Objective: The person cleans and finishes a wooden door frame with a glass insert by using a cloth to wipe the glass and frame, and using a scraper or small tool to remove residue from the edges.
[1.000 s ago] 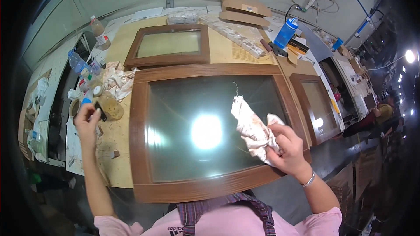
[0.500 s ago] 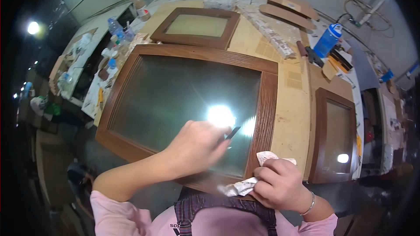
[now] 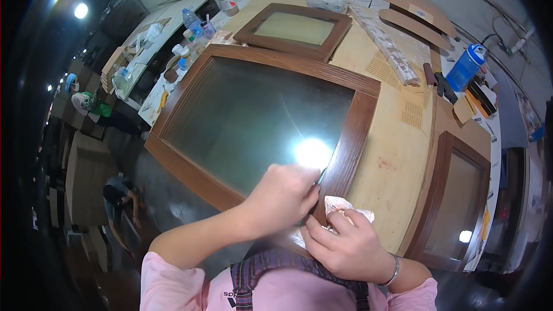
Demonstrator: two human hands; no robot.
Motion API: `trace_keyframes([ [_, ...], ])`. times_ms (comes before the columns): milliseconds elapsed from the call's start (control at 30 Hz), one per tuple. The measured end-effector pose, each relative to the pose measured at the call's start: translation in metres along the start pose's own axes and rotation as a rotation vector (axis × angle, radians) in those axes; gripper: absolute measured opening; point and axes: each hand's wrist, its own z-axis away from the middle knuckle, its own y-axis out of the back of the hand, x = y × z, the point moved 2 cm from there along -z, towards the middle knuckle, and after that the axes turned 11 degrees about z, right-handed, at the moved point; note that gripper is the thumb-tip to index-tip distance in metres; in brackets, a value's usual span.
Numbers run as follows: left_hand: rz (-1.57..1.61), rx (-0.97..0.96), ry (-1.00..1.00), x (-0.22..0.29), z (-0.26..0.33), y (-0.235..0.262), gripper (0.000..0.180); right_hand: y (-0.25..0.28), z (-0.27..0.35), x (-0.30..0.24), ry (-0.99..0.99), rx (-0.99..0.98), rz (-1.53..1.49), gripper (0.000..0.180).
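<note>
L hand (image 3: 282, 196) fisted on thin dark tool at brown wooden glazed frame (image 3: 345, 155) corner; R hand (image 3: 345, 242) pinching crumpled white rag (image 3: 348, 210).

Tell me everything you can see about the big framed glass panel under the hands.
The big framed glass panel lies flat on a pale wooden workbench. Its frame is dark brown, wood-grained; the pane looks frosted grey-green and mirrors a bright lamp. At its near right corner the left hand presses a thin tool, beside the right hand gripping a white rag.
</note>
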Motion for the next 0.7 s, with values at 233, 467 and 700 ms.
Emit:
trace_keyframes([
  [233, -0.008, 0.032, 0.038, -0.005, -0.005, -0.001, 0.011, -0.009, 0.001, -0.004, -0.055, 0.041, -0.022, 0.023],
  [467, 0.004, 0.093, 0.021, -0.007, -0.013, -0.007, 0.011, -0.016, 0.0, -0.006, -0.051, 0.073, -0.011, 0.025],
  [700, 0.015, 0.021, 0.084, -0.007, -0.015, -0.007, 0.006, -0.013, 0.0, -0.006, -0.053, 0.049, -0.004, 0.029],
])
